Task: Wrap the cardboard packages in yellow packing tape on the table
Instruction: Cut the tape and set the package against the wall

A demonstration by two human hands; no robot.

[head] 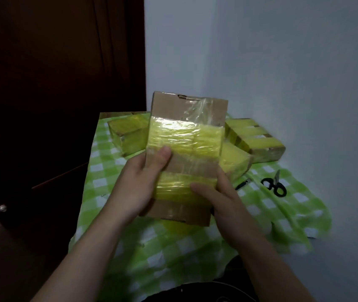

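Cloth-covered table [173,258], green-and-white check. Set along the far side are a left package [128,136], middle package [234,164] and right package [258,140], all yellow-taped. Scissors [275,185] are laid at right, beside a small dark object [241,185], possibly a cutter.

Single head feed, tipped forward and down.
I'm looking from the person's head, wide-angle, down along both forearms: left hand [138,184] and right hand [226,208] sit mid-frame and close, the cardboard package [195,166] they grip dead centre, the worktop [173,247] just beyond and below, a pale wall [282,62] filling the upper right, a dark wooden panel [53,83] the left.
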